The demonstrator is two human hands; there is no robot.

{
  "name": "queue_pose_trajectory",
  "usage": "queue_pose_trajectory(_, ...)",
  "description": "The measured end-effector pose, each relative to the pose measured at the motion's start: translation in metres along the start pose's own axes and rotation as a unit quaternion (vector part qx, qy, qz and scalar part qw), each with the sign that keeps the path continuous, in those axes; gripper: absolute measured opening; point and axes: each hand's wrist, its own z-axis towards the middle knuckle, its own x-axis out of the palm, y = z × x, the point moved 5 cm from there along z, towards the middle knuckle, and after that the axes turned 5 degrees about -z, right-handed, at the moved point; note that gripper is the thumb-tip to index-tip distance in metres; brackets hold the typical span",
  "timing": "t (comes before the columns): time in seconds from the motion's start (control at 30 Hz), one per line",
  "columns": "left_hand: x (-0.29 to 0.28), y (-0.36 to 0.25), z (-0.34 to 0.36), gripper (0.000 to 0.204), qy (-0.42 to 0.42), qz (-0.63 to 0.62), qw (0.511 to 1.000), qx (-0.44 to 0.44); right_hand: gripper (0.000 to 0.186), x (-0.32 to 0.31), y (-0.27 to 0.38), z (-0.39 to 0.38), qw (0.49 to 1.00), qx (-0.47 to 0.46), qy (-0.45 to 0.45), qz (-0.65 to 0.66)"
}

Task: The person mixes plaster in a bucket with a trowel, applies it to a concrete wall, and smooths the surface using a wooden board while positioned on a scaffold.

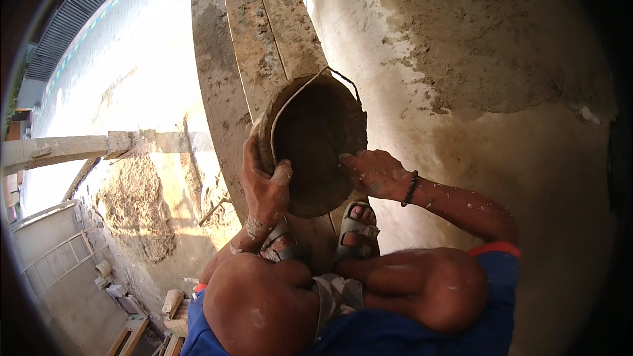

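A mortar-caked bucket (361, 133) is tilted so that its dark mouth faces me, above the planks in front of my feet. My left hand (264, 188) is closed on its left side, the thumb over the rim beside the thin wire handle (282, 109). At the right rim my right hand (377, 173) grips with curled fingers, its thumb tip just inside the mouth. Grey mortar (316, 158) seems to coat the shadowed inside; how much lies there I cannot tell. Pale splashes mark both hands, and a dark beaded bracelet (410, 188) circles the right wrist.
I squat on a scaffold of long, dirty planks (254, 26), in sandals (357, 231). A partly plastered wall (455, 158) rises close on the right. Beyond the planks' left edge lies a drop, with a wooden beam (59, 151), a sand heap (135, 207) and a ladder (56, 264) below.
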Motion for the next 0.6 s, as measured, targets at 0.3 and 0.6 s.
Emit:
queue_pose_trajectory(0.3, -0.024, 0.011, 0.012, 0.061, -0.028, 0.001, 1.0, -0.006, 0.039, -0.033, -0.01, -0.026, 0.99, 0.004, -0.105, 0.094)
queue_pose_trajectory(0.6, -0.048, 0.0, 0.037, 0.054, 0.025, -0.078, 0.996, -0.02, 0.039, -0.156, 0.002, -0.103, 0.969, 0.007, -0.222, 0.106)
